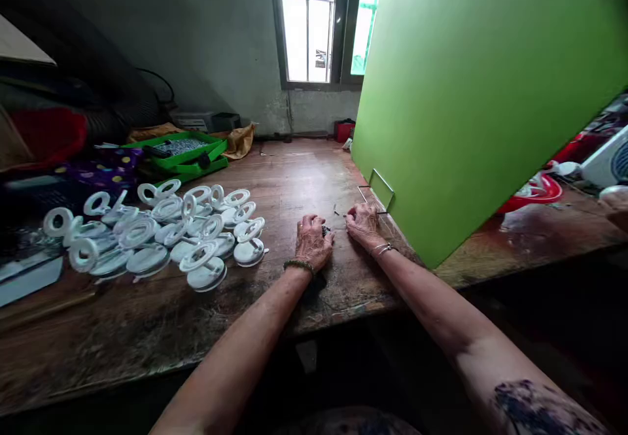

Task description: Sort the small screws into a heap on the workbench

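Both hands rest on the scarred, worn wooden workbench [304,180]. The left hand [312,241] curls closed around a small dark metal part [326,230]; the right hand [362,224] pinches something too small to make out, just beside a bent wire bracket [377,190] under the smooth green board [481,95]. Glossy white ring-shaped plastic pieces [161,235] lie heaped well to the left

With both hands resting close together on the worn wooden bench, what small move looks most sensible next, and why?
Probably the left hand should lift its small dark part toward the right hand, which pinches something too small to identify. Both hands rest on the worn wooden bench, almost touching, while the pile of white plastic ring-topped pieces lies apart on the left.
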Demonstrator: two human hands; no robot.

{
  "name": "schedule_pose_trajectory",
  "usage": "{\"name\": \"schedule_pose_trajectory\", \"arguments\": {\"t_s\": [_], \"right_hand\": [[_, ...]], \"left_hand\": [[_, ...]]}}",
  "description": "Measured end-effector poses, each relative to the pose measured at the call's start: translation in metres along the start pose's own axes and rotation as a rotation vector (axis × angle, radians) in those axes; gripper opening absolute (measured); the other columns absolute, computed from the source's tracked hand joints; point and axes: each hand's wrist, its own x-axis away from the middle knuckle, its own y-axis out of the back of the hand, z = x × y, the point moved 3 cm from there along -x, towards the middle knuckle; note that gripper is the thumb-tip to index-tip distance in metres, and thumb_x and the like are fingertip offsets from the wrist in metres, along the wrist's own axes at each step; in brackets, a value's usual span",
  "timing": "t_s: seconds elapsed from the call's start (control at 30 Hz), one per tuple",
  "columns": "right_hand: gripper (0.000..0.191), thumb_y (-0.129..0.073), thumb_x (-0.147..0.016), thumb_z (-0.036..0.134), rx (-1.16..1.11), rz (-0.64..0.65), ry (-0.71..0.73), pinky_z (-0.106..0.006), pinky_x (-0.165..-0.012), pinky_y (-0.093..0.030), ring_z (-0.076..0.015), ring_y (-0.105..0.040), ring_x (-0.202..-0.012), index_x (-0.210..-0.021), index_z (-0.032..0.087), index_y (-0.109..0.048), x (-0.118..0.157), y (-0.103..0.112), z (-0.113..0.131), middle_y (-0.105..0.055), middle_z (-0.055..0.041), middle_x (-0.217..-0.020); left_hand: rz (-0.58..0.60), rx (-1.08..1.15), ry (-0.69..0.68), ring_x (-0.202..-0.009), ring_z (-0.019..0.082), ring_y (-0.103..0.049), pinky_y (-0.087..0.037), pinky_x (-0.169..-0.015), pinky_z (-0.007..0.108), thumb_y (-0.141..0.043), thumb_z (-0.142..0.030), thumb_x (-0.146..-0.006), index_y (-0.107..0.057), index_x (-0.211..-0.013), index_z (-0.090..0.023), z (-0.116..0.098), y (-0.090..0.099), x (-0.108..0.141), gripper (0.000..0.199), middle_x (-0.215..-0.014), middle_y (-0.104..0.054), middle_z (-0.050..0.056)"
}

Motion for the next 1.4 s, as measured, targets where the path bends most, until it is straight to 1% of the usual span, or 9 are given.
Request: {"name": "schedule_pose_trajectory", "arguments": {"t_s": [0.27, 0.43, 0.57, 0.67, 0.9, 1.07, 1.17, 1.27, 1.4], "right_hand": [[0.018, -0.052, -0.089, 0.018, -0.023, 0.017, 0.021, -0.035, -0.093, -0.033, -0.0245, -0.054, -0.098, -0.089, 0.016, -0.07, 0.002, 0.003, -0.001, -0.067, -0.0095, -0.097], [0.023, -0.048, -0.093, 0.018, -0.021, 0.028, 0.039, -0.036, -0.091, -0.033, -0.0249, -0.055, -0.096, -0.087, 0.016, -0.071, 0.002, 0.008, 0.001, -0.068, -0.0111, -0.095], [0.023, -0.05, -0.096, 0.023, -0.023, 0.051, 0.106, -0.036, -0.093, -0.034, -0.0246, -0.056, -0.1, -0.089, 0.016, -0.07, 0.005, 0.01, 0.0, -0.068, -0.0111, -0.098], [0.022, -0.05, -0.097, 0.023, -0.026, 0.063, 0.143, -0.034, -0.094, -0.036, -0.0233, -0.056, -0.102, -0.094, 0.016, -0.07, 0.01, 0.011, -0.003, -0.068, -0.0108, -0.103], [0.027, -0.043, -0.1, 0.02, -0.031, 0.076, 0.195, -0.035, -0.097, -0.039, -0.0229, -0.057, -0.102, -0.096, 0.016, -0.069, 0.013, 0.016, -0.006, -0.068, -0.011, -0.104], [0.027, -0.046, -0.101, 0.027, -0.039, 0.099, 0.226, -0.037, -0.101, -0.037, -0.0235, -0.057, -0.106, -0.094, 0.018, -0.071, 0.018, 0.027, -0.001, -0.069, -0.01, -0.104], [0.032, -0.054, -0.097, 0.042, -0.014, 0.094, 0.246, -0.04, -0.106, -0.035, -0.0257, -0.053, -0.117, -0.11, 0.017, -0.07, 0.023, 0.036, 0.0, -0.066, -0.0121, -0.12], [0.057, -0.061, -0.089, 0.057, 0.07, 0.105, 0.241, -0.045, -0.112, -0.027, -0.0315, -0.043, -0.129, -0.13, 0.017, -0.063, 0.027, 0.038, -0.002, -0.054, -0.0143, -0.139], [0.059, -0.06, -0.089, 0.057, 0.065, 0.155, 0.195, -0.044, -0.113, -0.027, -0.0309, -0.042, -0.13, -0.134, 0.018, -0.06, 0.027, 0.027, -0.008, -0.052, -0.014, -0.141]], "left_hand": [[-0.002, -0.027, -0.031, -0.125, 0.029, -0.047, -0.038, -0.11, 0.042, -0.066, -0.024, -0.08, -0.063, -0.114, -0.012, -0.008, -0.003, 0.002, 0.036, -0.127, -0.054, 0.015], [0.036, -0.071, -0.107, -0.127, 0.027, -0.046, -0.034, -0.111, 0.041, -0.055, -0.017, -0.084, -0.065, -0.111, -0.014, -0.018, -0.004, 0.0, 0.029, -0.129, -0.056, 0.013], [0.107, -0.102, -0.17, -0.128, 0.025, -0.045, -0.028, -0.113, 0.041, -0.05, -0.007, -0.08, -0.069, -0.109, -0.016, -0.024, -0.011, -0.018, 0.036, -0.133, -0.058, 0.012], [0.16, -0.119, -0.196, -0.128, 0.026, -0.045, -0.026, -0.112, 0.042, -0.053, -0.009, -0.079, -0.071, -0.105, -0.019, -0.026, -0.023, -0.04, 0.034, -0.135, -0.058, 0.01], [0.193, -0.166, -0.131, -0.112, 0.026, -0.052, -0.031, -0.103, 0.043, -0.057, -0.018, -0.082, -0.073, -0.09, -0.021, -0.025, -0.046, -0.077, 0.018, -0.109, -0.066, 0.01], [0.198, -0.197, -0.101, -0.111, 0.028, -0.053, -0.036, -0.102, 0.042, -0.058, -0.011, -0.077, -0.071, -0.09, -0.016, -0.012, -0.038, -0.081, 0.019, -0.108, -0.064, 0.014], [0.216, -0.177, -0.102, -0.104, 0.025, -0.058, -0.042, -0.096, 0.036, -0.056, -0.01, -0.078, -0.07, -0.093, -0.014, -0.006, -0.033, -0.079, 0.021, -0.106, -0.065, 0.013], [0.243, -0.136, -0.128, -0.102, 0.021, -0.061, -0.046, -0.094, 0.03, -0.051, -0.012, -0.084, -0.07, -0.101, -0.016, -0.005, -0.03, -0.076, 0.026, -0.107, -0.067, 0.01], [0.285, -0.103, -0.172, -0.1, 0.018, -0.063, -0.047, -0.094, 0.027, -0.052, -0.017, -0.086, -0.072, -0.095, -0.019, -0.006, -0.027, -0.073, 0.022, -0.104, -0.07, 0.007]]}}
